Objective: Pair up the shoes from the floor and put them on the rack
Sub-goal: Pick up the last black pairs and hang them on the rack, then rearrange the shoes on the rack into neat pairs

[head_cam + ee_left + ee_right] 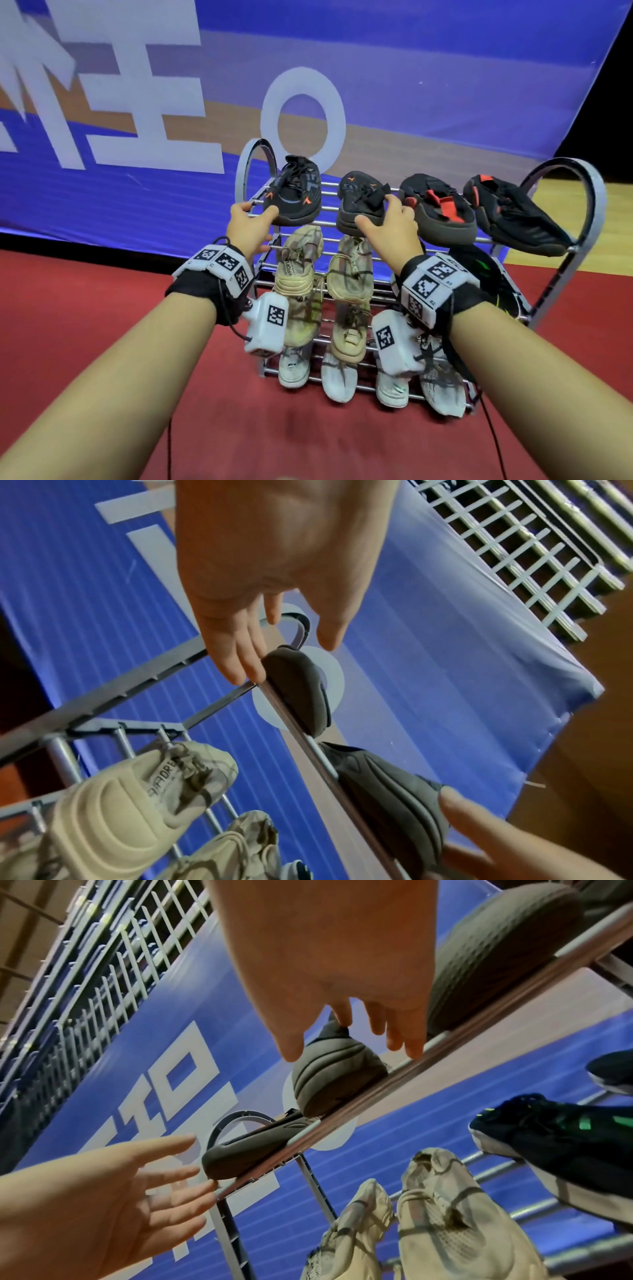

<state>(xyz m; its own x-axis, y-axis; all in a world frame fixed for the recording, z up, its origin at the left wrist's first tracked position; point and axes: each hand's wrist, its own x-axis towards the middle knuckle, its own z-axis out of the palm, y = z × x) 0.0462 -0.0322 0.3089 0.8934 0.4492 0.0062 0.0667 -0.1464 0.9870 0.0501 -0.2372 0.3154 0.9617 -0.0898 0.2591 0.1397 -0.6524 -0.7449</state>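
Both forearms reach forward (marker bands on the wrists); left hand (251, 222) and right hand (394, 226) hold their fingers loosely spread.

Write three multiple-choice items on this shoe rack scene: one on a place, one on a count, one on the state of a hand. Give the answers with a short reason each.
1. Where do the two black shoes with orange marks sit?
A. top shelf, left part
B. bottom shelf
C. on the red floor

2. How many shoes are on the top shelf?
A. two
B. four
C. six

3. How is the left hand?
A. clenched in a fist away from the rack
B. wrapped round a beige shoe
C. open, fingers straight, at the heel of a black shoe

Answers:
1. A: the left black shoe and the right black shoe both stand on the top shelf of the rack, at its left.
2. B: beside those two lie two black shoes with red parts, making four.
3. C: the left hand reaches with straight fingers to that shoe's heel; the right hand is at the other.
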